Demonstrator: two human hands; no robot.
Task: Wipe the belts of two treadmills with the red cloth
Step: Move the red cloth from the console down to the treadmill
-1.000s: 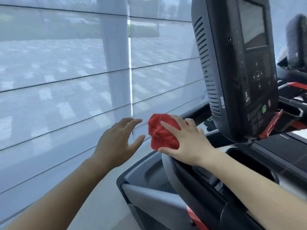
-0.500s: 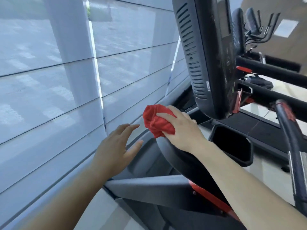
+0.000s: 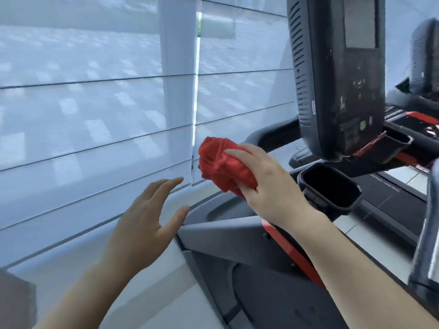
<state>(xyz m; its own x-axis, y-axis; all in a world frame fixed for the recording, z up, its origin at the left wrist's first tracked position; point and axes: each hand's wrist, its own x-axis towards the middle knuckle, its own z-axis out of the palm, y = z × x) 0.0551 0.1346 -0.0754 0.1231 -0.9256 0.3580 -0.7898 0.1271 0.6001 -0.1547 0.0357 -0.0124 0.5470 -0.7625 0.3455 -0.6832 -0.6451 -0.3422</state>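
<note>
Cloth (image 3: 222,166), red: soft, nappy fabric bunched into a crumpled wad with deep folds. It is held up in front of the pale blinds, left of the console and above the front of the near treadmill (image 3: 225,233). Whether it touches the frame beneath, I cannot tell.

Right hand (image 3: 268,186): fingers curled round the wad, forefinger laid over its top, thumb tucked under its lower edge.

Left hand (image 3: 145,224): fingers straight and close together, thumb spread wide, holding nothing. It hovers just beside the corner of the grey housing.

Housing of near treadmill: matte grey, angular moulded panels. A glossy red stripe (image 3: 292,252) runs along the dark upright under the right wrist.

Console (image 3: 337,74): tall slab of dark hard plastic with a column of vent slits down its left edge, a dull grey screen near the top and a small green button low down.

Cup holder (image 3: 330,188): black tub, rounded-rectangular, smooth rim, dark inside; just right of the right hand.

Blinds (image 3: 95,103): translucent whitish fabric in broad horizontal bands, with a thin bright gap between two panels.

Neighbouring treadmill (image 3: 389,198): dark, flat, matte surface with faint lettering, well apart from the cloth. Its own console (image 3: 425,55) is blurred at the far right.
</note>
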